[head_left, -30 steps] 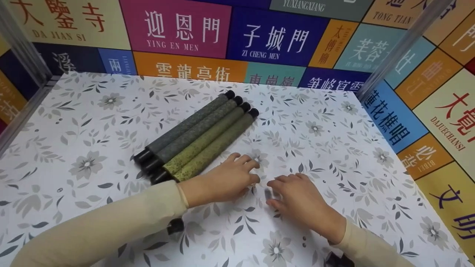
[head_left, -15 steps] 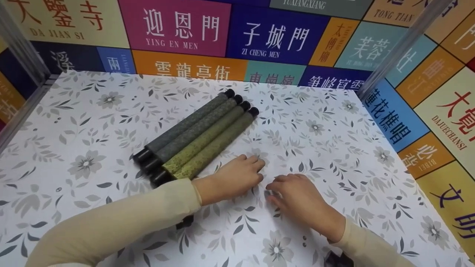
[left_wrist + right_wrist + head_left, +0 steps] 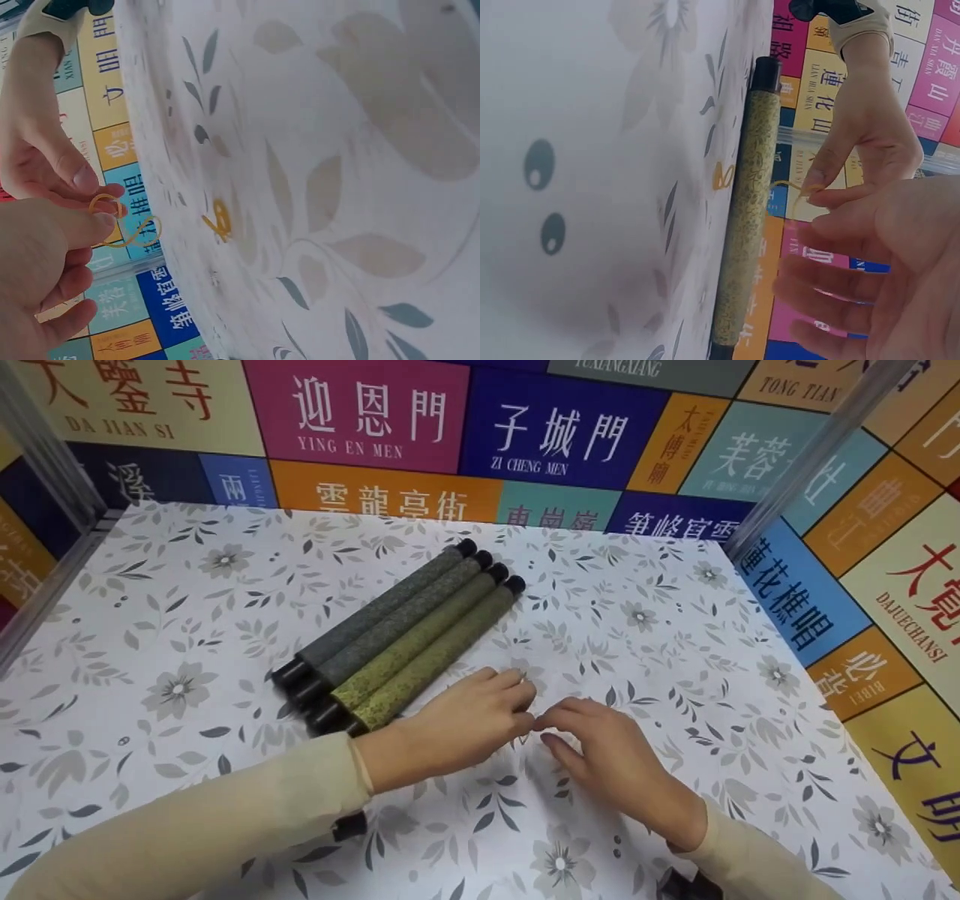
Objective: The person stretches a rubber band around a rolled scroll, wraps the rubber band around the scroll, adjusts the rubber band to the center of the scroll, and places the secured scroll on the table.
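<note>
My left hand (image 3: 461, 724) pinches a thin yellow rubber band (image 3: 154, 229) between thumb and forefinger, above the table. Close to those fingertips is my right hand (image 3: 619, 765), its thumb and forefinger apart and the other fingers loosely bent. The forefinger is at the band's loop in the left wrist view; whether it touches cannot be told. Coiled yellow rubber band (image 3: 219, 221) lies on the tablecloth below, also in the right wrist view. Beyond the left hand, several rolled scrolls (image 3: 405, 634) with black end knobs lie side by side, two grey and two olive-green.
A white tablecloth (image 3: 637, 660) with grey flowers and leaves covers the table. Walls of coloured panels (image 3: 360, 420) with Chinese lettering stand behind and to the right. Clear upright posts (image 3: 810, 457) rise at the back corners. A black device (image 3: 349, 826) shows under the left sleeve.
My left hand shifted right, then slightly back. The right hand's forefinger has come up and left, so the fingertips of both hands now nearly meet. The scrolls have stayed put.
</note>
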Available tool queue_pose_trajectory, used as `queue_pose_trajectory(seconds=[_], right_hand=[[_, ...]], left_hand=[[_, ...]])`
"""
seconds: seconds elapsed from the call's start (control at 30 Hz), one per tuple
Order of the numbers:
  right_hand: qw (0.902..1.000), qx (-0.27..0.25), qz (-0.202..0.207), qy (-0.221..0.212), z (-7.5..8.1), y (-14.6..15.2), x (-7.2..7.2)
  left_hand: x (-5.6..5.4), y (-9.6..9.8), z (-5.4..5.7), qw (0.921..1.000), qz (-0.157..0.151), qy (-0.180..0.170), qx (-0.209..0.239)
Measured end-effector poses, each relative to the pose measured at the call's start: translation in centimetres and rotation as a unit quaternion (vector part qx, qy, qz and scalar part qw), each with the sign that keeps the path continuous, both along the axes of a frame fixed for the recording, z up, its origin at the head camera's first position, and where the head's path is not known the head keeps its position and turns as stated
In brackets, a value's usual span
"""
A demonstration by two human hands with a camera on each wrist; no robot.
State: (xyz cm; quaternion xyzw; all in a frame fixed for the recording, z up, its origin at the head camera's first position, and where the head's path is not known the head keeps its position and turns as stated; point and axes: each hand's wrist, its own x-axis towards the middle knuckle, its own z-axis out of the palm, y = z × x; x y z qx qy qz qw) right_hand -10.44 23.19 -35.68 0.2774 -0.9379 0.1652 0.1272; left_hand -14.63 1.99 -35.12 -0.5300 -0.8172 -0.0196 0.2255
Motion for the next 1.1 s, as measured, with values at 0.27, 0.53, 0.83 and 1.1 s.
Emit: queue_pose_trajectory(seconds=[0.27,0.53,0.83,1.1], right_hand=[[0.9898,-0.104,0.081,-0.056,0.7,-0.6,0.3],[0.9666,-0.116,0.139,-0.182,0.7,-1.0,0.5],[0.9742,-0.022,0.132,-0.182,0.3,-2.4,0.1],[0.9610,-0.026,0.131,-0.242,0.9,-2.7,-0.5]], left_hand=[[1.4,-1.1,0.9,0.9980,-0.029,0.038,0.042],[2.4,-2.1,1.5,0.9941,-0.057,0.050,0.078],[3.7,-1.9,1.8,0.9871,-0.090,0.057,0.120],[5.8,-1.5,1.1,0.9826,-0.128,0.124,0.053]])
